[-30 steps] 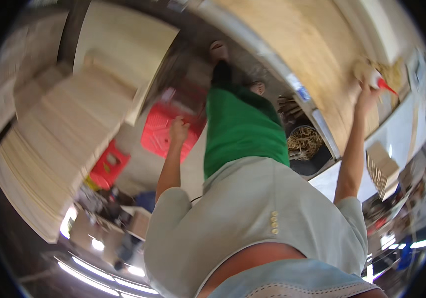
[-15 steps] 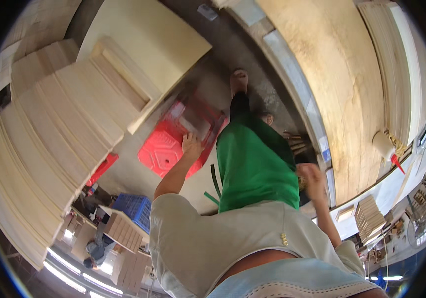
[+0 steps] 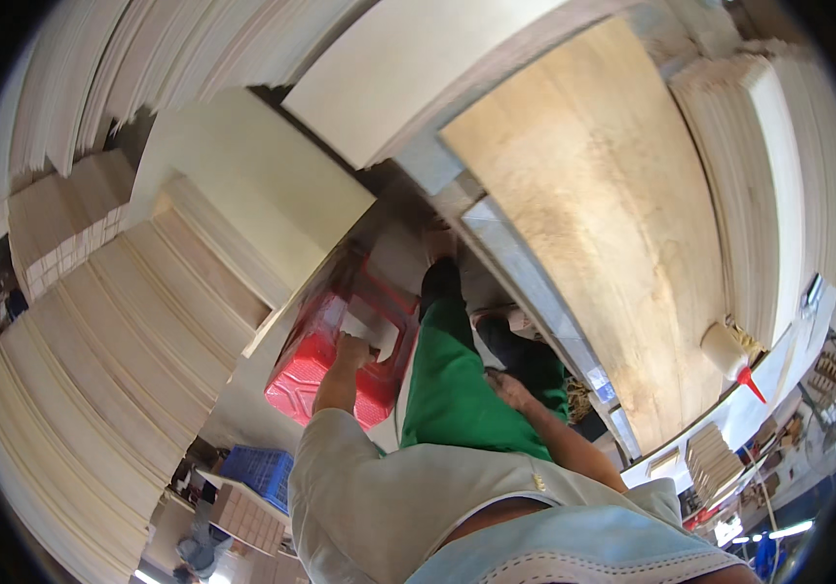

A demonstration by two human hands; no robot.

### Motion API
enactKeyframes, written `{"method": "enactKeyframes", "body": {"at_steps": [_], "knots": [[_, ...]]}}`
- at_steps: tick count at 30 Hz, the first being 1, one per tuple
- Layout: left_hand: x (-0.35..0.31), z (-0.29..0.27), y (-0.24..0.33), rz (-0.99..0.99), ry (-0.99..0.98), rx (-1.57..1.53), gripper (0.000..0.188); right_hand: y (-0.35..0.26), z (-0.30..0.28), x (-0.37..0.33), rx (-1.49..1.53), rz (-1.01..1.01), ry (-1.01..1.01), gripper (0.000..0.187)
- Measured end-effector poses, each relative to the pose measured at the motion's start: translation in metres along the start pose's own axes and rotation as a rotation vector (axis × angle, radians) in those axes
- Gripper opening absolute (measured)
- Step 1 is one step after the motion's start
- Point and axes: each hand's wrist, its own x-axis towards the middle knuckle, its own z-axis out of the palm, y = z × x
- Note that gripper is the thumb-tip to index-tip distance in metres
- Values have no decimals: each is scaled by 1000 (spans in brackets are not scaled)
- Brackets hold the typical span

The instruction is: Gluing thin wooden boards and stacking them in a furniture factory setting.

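A red plastic stool [image 3: 306, 375] is on the floor to my left, close to my leg. My left hand [image 3: 354, 352] is closed on the stool's upper part, beside its opening. I wear a green apron [image 3: 457, 394] over dark trousers. Against the apron's right edge, in front of my thigh, lies my right hand [image 3: 507, 389], its fingers curled in on the cloth. The fingertips are partly hidden.
Stacked wooden panels [image 3: 96, 341] rise on the left, beside a pale board [image 3: 252, 185]. To the right is a workbench with a large wooden sheet [image 3: 613, 234], a white glue bottle with red nozzle [image 3: 724, 352] and more stacked boards [image 3: 739, 185]. A blue crate [image 3: 262, 472] stands lower left.
My right hand has moved left from beside the bench to the apron. My left hand stays on the stool, gripping it more closely. My view has shifted, with more boards showing ahead.
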Motion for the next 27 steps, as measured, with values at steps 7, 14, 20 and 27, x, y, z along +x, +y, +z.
{"method": "enactKeyframes", "body": {"at_steps": [7,14,20,27], "knots": [[37,-54,65,193,180,137,30,-49,-30,-72,111,21,-99,41],[90,-239,188,508,340,390,31,-24,-58,-44,57,-214,-55,43],[31,-201,28,828,275,505,31,-7,-55,-5,222,-296,-143,57],[72,-289,21,956,275,398,32,-43,-27,40,422,-51,-51,58]]}}
